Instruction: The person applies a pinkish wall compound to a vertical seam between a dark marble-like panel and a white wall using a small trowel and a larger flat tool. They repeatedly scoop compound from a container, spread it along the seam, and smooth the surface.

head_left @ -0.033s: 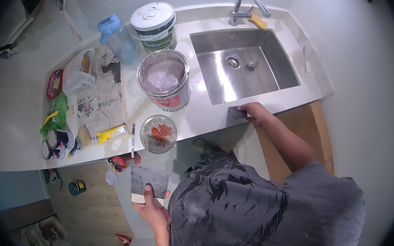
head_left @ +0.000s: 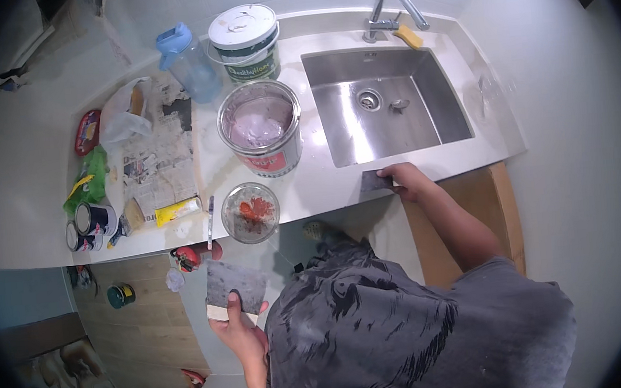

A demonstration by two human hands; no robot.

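Observation:
My left hand [head_left: 242, 325] is closed on a wide putty scraper [head_left: 235, 283], thumb laid across its smeared grey blade and pale back edge. It is held off the near side of the counter, below a clear round tub [head_left: 241, 233] of orange-red stuff. By the counter's front edge, just below the sink, my right hand [head_left: 407, 180] pinches a flat dark grey scraper [head_left: 374, 181]. My fingers cover one end of that piece. Beyond the tub stands an open tin [head_left: 271, 163] filled with pale pinkish paste.
A lidded bucket [head_left: 249, 66] and a blue-topped jug [head_left: 201, 78] stand behind the tin. To the left lie newspaper [head_left: 164, 166], a yellow tube [head_left: 178, 211], small tins [head_left: 95, 219] and bags. A steel sink [head_left: 365, 141] with tap [head_left: 413, 11] and sponge [head_left: 409, 37] is at right.

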